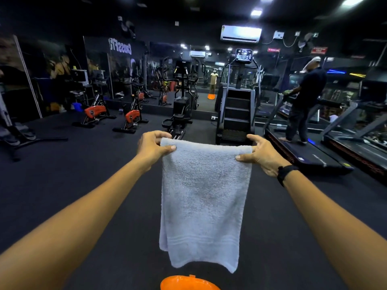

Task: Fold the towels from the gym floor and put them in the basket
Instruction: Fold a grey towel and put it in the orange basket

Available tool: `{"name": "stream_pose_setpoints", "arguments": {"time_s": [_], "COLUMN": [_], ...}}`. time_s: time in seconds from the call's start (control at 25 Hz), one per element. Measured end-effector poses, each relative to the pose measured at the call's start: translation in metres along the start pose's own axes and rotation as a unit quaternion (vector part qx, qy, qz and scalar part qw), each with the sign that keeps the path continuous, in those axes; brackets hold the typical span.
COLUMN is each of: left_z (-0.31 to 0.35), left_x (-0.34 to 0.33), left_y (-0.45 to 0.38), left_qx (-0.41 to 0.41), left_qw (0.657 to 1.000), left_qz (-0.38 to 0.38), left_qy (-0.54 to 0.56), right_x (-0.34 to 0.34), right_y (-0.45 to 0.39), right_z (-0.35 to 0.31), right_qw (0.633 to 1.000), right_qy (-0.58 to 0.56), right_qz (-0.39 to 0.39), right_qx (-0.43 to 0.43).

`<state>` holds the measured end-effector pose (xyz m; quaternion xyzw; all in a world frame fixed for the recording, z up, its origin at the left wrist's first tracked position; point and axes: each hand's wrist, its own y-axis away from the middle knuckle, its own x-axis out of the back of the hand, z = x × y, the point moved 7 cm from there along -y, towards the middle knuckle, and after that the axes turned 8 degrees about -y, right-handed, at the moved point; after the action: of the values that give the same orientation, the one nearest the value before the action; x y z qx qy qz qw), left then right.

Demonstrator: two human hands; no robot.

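A pale grey towel point(204, 197) hangs in front of me, folded over at its top edge, its lower end just above the floor. My left hand point(154, 146) pinches the towel's top left corner between thumb and fingers. My right hand point(261, 154) pinches the top right corner the same way; a black band sits on that wrist. At the bottom edge of the view, right below the towel, the rim of an orange basket point(188, 283) shows; what it holds is hidden.
Dark gym floor point(83, 174) spreads all around. A black stair climber point(236, 114) stands straight ahead and an elliptical point(182, 109) to its left. Orange exercise bikes point(132, 118) stand at the left. A person point(303, 101) stands on a treadmill point(310, 151) at the right.
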<state>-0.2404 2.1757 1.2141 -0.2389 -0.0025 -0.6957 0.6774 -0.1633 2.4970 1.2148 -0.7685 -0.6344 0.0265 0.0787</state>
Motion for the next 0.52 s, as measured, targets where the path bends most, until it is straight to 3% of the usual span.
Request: {"name": "stream_pose_setpoints", "arguments": {"time_s": [0.12, 0.24, 0.28, 0.36, 0.44, 0.52], "left_z": [0.013, 0.011, 0.008, -0.001, -0.007, -0.006], "left_x": [-0.008, -0.014, -0.016, -0.019, -0.021, -0.019], "left_y": [0.002, 0.003, 0.002, 0.002, -0.003, -0.009], "left_qx": [-0.098, -0.105, -0.092, -0.024, 0.018, -0.012], "left_qw": [0.968, 0.943, 0.951, 0.99, 0.997, 0.995], "left_qz": [-0.048, -0.055, -0.048, -0.058, -0.07, -0.063], "left_qy": [-0.228, -0.311, -0.292, -0.125, 0.008, -0.083], "right_x": [-0.001, -0.002, -0.002, 0.002, 0.008, 0.007], "right_y": [0.002, 0.005, 0.006, 0.007, 0.005, 0.005], "right_z": [-0.002, 0.0, 0.002, 0.003, 0.001, 0.003], "right_qw": [0.98, 0.942, 0.939, 0.952, 0.965, 0.964], "right_qy": [0.188, 0.32, 0.329, 0.285, 0.232, 0.241], "right_qz": [0.01, 0.025, 0.029, 0.035, 0.035, 0.002], "right_qx": [0.061, 0.096, 0.1, 0.107, 0.118, 0.116]}}
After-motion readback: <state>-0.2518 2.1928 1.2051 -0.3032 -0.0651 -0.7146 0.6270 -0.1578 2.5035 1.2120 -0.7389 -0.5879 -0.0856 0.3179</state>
